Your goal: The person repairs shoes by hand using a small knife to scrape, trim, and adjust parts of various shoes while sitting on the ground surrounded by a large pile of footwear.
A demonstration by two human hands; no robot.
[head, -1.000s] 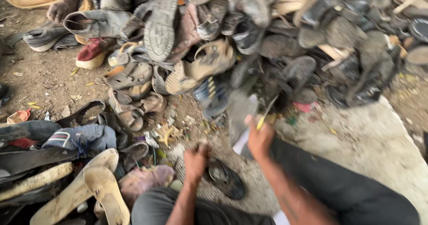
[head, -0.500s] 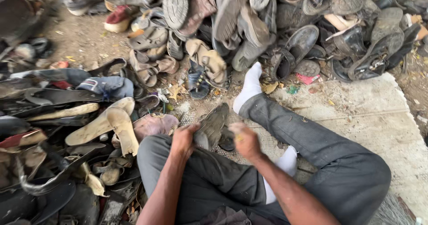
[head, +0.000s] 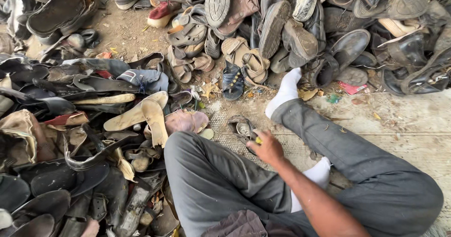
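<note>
One hand only in view: right hand, lower centre of frame, forearm running down to the lower right. Fingers curled, closed around a small yellow object of which only a tip shows between thumb and fingers; kind of object not discernible. Left hand out of view.

Just left of that hand, touching or nearly touching the fingers: a worn dark sandal, lying on the concrete floor between the knees. Contact between hand and sandal not resolvable.

Seated posture: grey trousers, near knee raised at lower centre, other leg stretched toward upper centre, ending in a white sock.

Above the sock, across the top of frame: large heap of worn shoes, soles mostly up, dark and brown. Upper left centre: a red-and-white shoe on bare dirt. Centre: a dark blue strapped sandal beside tan sandals. Left half of frame: second pile, mostly detached soles and black scraps, with two beige insoles crossed on top, near the raised knee.
</note>
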